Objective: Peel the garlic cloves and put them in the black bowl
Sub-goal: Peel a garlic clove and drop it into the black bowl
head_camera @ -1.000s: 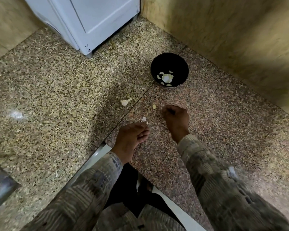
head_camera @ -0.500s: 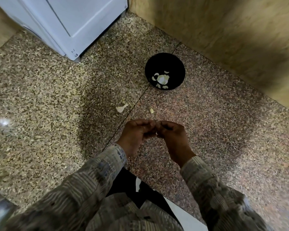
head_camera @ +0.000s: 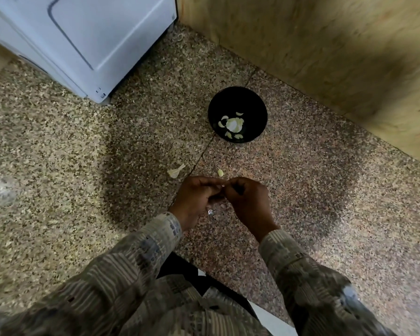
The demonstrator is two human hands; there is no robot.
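My left hand [head_camera: 198, 198] and right hand [head_camera: 249, 202] both pinch one tiny garlic clove [head_camera: 222, 186]; I fear peeling flicks it loose, short of the black bowl [head_camera: 258, 105] at twelve o'clock.

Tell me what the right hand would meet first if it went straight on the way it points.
Right hand points at the left hand; it would likely first meet the garlic clove pinched between them.

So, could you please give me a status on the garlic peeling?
Left hand and right hand both pinching one garlic clove. Black bowl holds garlic pieces. Two scraps on floor short of bowl, nothing blocking.
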